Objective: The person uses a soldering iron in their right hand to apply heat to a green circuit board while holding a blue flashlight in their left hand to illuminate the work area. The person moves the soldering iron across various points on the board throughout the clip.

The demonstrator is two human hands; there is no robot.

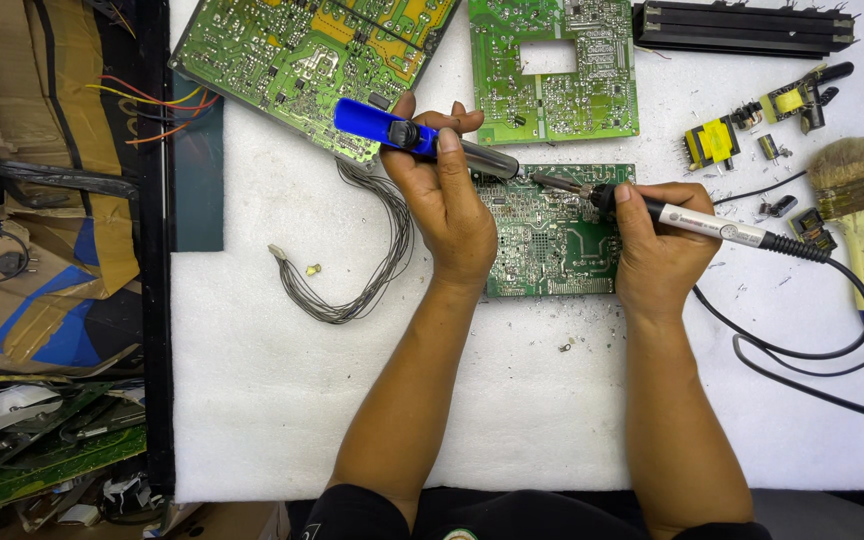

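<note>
Head view: a green circuit board (552,235) lies flat on the white foam-like surface (272,380), under both hands. A blue-and-metal desoldering pump (422,137) is gripped by the left hand (447,205), thumb on its button; a soldering iron (672,215) w/ black cord is pinched pen-style by the right hand (657,245), fingers closed round the grip. Tip & nozzle should be kept close at one joint, board held steady. Nearby: grey wire bundle (367,265), bristle brush (849,195).
</note>
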